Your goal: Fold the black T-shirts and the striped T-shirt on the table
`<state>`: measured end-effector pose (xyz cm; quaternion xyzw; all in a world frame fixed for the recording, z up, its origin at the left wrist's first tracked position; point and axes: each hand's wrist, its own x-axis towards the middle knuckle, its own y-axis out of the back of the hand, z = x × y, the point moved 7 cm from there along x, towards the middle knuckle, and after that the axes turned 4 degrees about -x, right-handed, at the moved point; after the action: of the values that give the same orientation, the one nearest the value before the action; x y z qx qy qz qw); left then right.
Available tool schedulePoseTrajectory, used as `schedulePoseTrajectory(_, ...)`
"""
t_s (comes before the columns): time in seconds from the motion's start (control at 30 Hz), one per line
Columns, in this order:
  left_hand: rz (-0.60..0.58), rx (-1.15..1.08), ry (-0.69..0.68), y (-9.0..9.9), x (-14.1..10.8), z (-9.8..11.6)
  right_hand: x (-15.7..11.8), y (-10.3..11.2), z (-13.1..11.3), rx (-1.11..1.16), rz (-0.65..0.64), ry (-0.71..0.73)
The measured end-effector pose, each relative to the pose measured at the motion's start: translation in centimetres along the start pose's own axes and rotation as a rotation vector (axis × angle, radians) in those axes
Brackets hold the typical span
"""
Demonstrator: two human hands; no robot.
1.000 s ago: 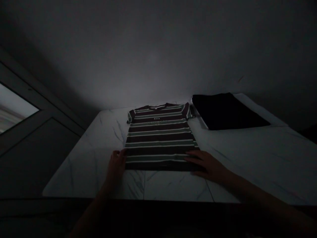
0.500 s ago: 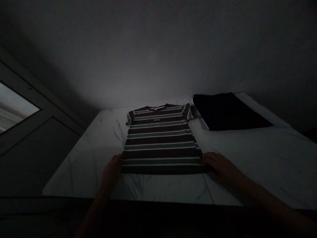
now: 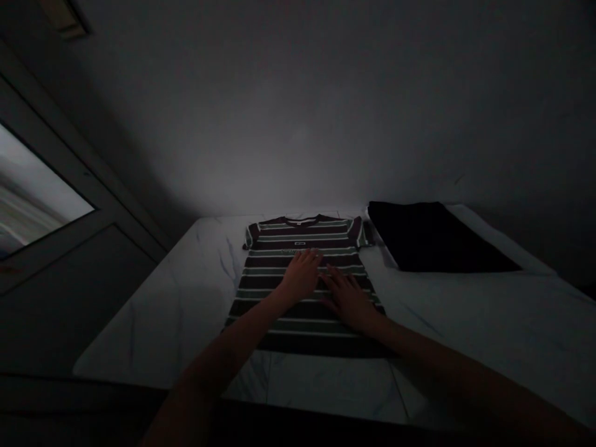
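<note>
A striped short-sleeved T-shirt (image 3: 298,292) lies flat and face up on a white marble-patterned surface (image 3: 149,323), its collar away from me. The stripes are dark maroon, grey-green and white, with a small chest label and lettering. My left hand (image 3: 302,276) rests palm down on the shirt's middle, fingers spread. Close beside it, my right hand (image 3: 347,299) also lies flat on the fabric. Neither hand grips the cloth, and both forearms reach in from the near edge.
A folded black garment (image 3: 433,239) lies on a white cloth or pad (image 3: 503,239) to the right of the shirt. The wall rises behind the surface. A door or frame with a bright glass pane (image 3: 32,192) stands at the left. The room is dim.
Both hands have left the shirt's hem and slid inward to its middle, now nearly meeting. The shirt's hem sits lower in view, and the whole scene has shifted down.
</note>
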<state>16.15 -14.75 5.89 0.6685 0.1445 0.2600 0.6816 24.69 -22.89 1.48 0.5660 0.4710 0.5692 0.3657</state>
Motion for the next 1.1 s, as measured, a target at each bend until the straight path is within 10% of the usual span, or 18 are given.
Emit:
schedulePoseTrajectory(0.37,0.117,-0.064,0.143,-5.2,3.1,-5.3,-8.2,0.2,5.8,0.055,-0.093,-0.039)
schedulePoseTrajectory(0.5,-0.002,-0.007,0.148,-3.6,4.3,-4.5,-1.9,2.8,11.5,0.236,-0.236,-0.297)
schedulePoseTrajectory(0.67,-0.311,-0.021,0.127,-1.3,10.6,0.7,9.1,6.3,21.0,0.046,-0.061,-0.592)
schedulePoseTrajectory(0.83,0.041,-0.239,0.298,-2.7,16.3,6.8,13.9,4.2,23.7,-0.029,-0.111,-0.56)
schedulePoseTrajectory(1.1,0.28,-0.331,0.334,-9.5,16.3,8.2,15.2,2.4,23.9,-0.112,-0.23,-0.501)
